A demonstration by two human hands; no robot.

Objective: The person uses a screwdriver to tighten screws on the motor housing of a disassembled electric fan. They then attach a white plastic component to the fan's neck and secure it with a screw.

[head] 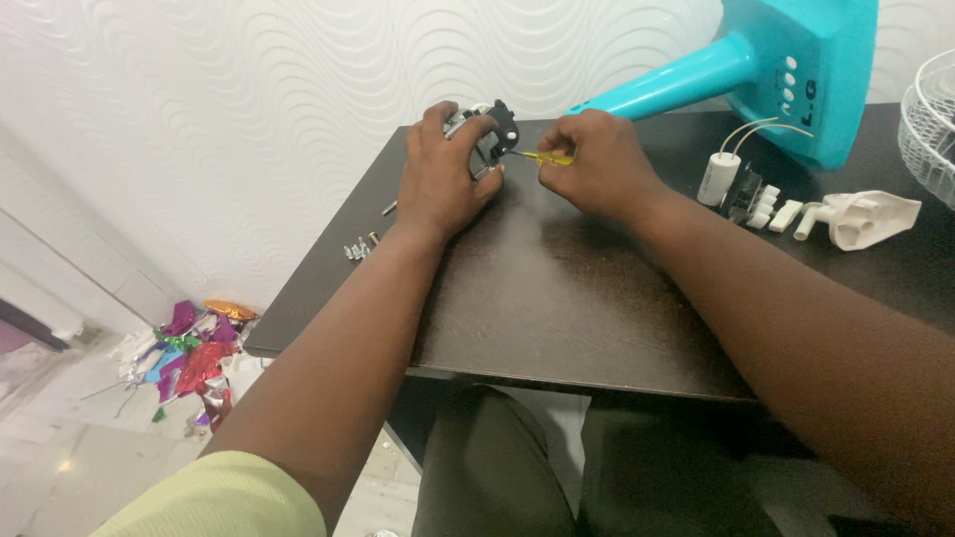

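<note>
1. Head view, left hand: the left hand (445,179) lies at the far edge of the dark table (557,298), its fingers curled and pressed around a small motor assembly (492,134) of grey metal with a black part on its right side. The assembly sits on the table near the white wavy wall (249,119).
2. Head view, right hand: the right hand (597,164) rests just beside the left one, its fingers pinched together on a small yellow-handled screwdriver (542,157). The tip points left and meets the black part of the assembly.
3. Head view, left of the hands: a few small screws (358,249) lie together near the table's left edge, well apart from the assembly.
4. Head view, right of the hands: a turquoise fan stand (766,60) lies tilted across the far corner. In front of it stand a white cylindrical capacitor (718,177) with wires, a white switch block (766,207) and a white plastic housing (860,217).
5. Head view, edges: a white wire grille (935,119) shows at the right border. Shiny coloured foil scraps (194,358) lie on the floor at lower left.
</note>
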